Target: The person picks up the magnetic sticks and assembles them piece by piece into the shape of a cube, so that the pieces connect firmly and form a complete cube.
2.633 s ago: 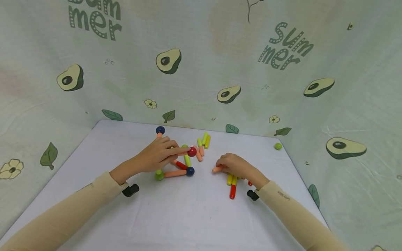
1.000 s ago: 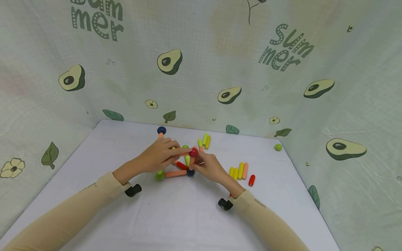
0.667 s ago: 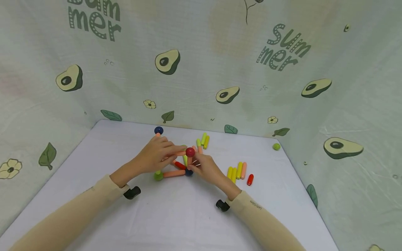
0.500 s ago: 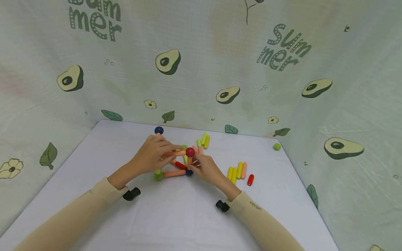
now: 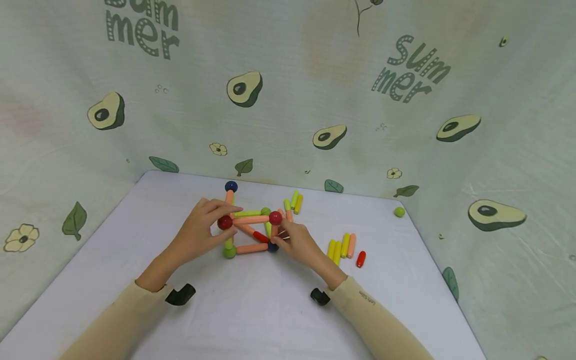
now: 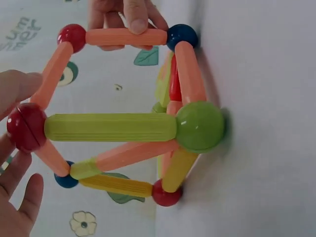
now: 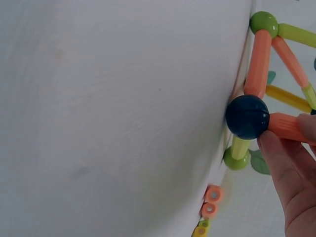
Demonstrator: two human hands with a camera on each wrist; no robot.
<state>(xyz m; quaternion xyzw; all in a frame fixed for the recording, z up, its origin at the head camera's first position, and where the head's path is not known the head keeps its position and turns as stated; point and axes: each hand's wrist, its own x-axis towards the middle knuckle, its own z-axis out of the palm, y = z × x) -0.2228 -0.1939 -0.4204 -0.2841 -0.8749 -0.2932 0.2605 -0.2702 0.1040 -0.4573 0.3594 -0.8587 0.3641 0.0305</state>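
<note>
On the white table [image 5: 252, 315]: ball-and-rod frame [image 5: 251, 220], top-corner alignment apparently in hand.
Right hand [image 5: 298, 241] pinches a coral upright [image 6: 108, 37]; left hand [image 5: 191, 227] grasps a red ball [image 5: 225, 223]. Next move likely calls for steady seating before either grip relaxes.

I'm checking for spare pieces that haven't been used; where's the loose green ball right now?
In the head view, the loose green ball lies near the far right corner of the white table, beyond the loose red stick.
</note>
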